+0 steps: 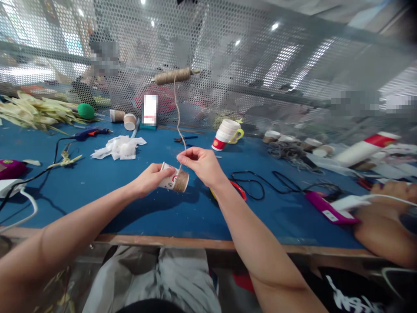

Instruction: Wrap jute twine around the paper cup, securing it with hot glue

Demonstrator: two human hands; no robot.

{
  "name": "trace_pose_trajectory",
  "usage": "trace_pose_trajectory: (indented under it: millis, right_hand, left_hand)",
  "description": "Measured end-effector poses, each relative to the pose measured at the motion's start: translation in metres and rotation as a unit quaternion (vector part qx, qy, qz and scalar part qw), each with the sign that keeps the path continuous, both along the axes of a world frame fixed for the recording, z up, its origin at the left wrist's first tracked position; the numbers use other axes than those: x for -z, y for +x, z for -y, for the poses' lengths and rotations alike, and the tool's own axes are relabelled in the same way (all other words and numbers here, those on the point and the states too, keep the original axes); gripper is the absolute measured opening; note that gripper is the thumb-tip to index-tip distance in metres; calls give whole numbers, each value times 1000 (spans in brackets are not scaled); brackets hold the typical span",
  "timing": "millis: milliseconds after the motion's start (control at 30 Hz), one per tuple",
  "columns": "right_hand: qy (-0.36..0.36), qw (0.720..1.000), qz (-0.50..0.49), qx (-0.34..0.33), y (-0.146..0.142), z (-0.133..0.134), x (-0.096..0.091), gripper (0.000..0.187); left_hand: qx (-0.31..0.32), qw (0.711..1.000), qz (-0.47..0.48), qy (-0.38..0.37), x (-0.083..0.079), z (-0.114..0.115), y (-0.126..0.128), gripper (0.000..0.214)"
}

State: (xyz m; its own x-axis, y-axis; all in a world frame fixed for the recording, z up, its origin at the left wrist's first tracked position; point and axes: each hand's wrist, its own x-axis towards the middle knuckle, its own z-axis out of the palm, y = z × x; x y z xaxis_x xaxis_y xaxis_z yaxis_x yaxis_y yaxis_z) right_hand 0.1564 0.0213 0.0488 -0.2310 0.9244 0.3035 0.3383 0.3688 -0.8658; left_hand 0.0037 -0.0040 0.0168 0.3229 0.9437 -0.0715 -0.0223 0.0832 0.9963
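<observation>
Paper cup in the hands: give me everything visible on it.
The paper cup is white with red and dark print, tipped on its side above the blue table. The left hand grips its plain end; brown twine is wound tightly around the other. One strand rises, pinched by the right hand, to a spool on the mesh.

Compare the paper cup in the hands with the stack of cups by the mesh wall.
The paper cup is a single one, held on its side by the left hand. The cup stack is several nested cups leaning on the blue table. The paper cup has twine wound round one end, its strand pinched by the right hand. The cup stack is bare. Both are white with red print.
</observation>
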Motion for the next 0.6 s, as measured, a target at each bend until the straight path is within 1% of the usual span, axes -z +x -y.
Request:
trace_pose_trajectory:
  millis: [133, 333, 600]
  right_hand:
    - [-15, 1000, 2, 3, -1, -1, 1, 15]
    - [-41, 999, -2, -2, -1, -1, 1, 14]
    - [-57, 998, -24, -4, -3, 0, 3, 19]
  left_hand:
    - [-4, 1000, -12, 16, -3, 2, 0, 26]
    - [6, 1000, 3, 29, 1, 1, 0, 29]
    - [2, 997, 4, 71, 2, 2, -2, 35]
